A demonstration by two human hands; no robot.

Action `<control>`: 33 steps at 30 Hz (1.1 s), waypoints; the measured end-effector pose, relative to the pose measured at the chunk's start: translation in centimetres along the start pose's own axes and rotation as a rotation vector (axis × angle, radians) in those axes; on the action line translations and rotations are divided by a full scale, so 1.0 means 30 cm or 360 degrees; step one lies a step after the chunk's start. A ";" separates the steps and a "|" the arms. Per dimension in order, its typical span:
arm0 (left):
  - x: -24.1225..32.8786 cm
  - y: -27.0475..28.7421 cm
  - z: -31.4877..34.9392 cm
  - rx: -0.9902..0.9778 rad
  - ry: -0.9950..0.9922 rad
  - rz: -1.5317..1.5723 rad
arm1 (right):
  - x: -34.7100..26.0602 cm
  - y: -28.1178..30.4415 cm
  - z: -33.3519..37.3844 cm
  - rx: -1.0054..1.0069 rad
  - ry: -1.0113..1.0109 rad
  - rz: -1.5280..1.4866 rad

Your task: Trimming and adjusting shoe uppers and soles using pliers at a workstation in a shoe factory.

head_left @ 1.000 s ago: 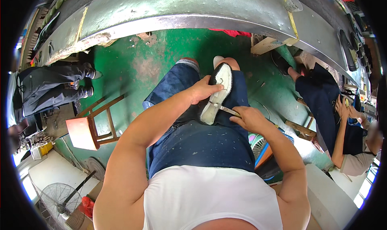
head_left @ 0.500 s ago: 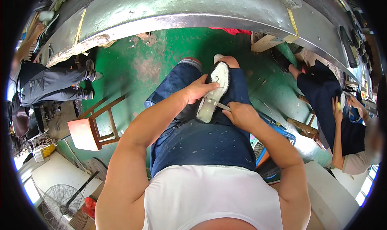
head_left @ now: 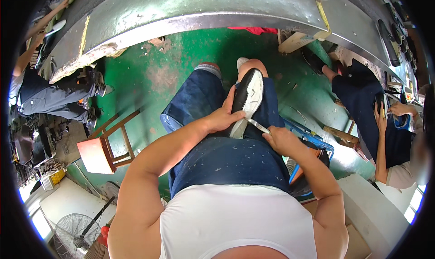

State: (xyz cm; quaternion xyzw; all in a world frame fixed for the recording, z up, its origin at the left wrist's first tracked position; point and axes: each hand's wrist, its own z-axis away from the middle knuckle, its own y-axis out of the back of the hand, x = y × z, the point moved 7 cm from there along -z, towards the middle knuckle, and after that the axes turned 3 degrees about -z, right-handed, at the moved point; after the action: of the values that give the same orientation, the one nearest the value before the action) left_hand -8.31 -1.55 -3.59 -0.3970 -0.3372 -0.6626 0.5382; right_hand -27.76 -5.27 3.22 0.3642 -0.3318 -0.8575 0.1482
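A black shoe (head_left: 255,93) lies over my right thigh, its pale underside turned up and to the right. My left hand (head_left: 223,117) grips its left side, the thumb lying across the underside. My right hand (head_left: 282,140) is closed round the handle of a slim silver metal tool (head_left: 258,125). The tool's far end meets the lower part of the underside, just beside my left thumb. Whether it is a blade or a jaw there I cannot make out. Dark blue shorts (head_left: 226,161) with pale flecks cover my lap beneath the shoe.
A metal-topped workbench (head_left: 195,14) spans the far side. An orange-topped wooden stool (head_left: 96,157) stands left, a wire fan (head_left: 77,234) at lower left. A co-worker in a dark apron (head_left: 360,100) sits right; another person's grey trousers (head_left: 59,98) show left. A blue-framed item (head_left: 312,141) stands by my right arm.
The shoe has rolled, so more of its black left side shows and the underside faces right. My left hand has shifted with it. My right hand and the tool have moved slightly right and down.
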 end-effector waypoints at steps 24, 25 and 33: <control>0.030 0.069 0.014 0.0078 -0.0029 -0.0396 | -0.001 0.093 -0.072 -0.0143 -0.0238 -0.1141; 0.035 0.095 -0.026 0.0263 0.0001 -0.0234 | 0.027 0.102 -0.075 -0.0140 -0.0241 -0.1140; 0.044 0.057 -0.114 0.0235 0.0025 0.0302 | 0.078 0.135 -0.120 -0.0698 -0.0433 -0.1902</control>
State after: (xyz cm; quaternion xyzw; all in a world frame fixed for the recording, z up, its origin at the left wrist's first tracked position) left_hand -7.32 -5.44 -3.95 -0.3811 -0.3418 -0.5851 0.6290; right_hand -26.71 -11.07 2.88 0.3354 0.0950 -0.8785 -0.3267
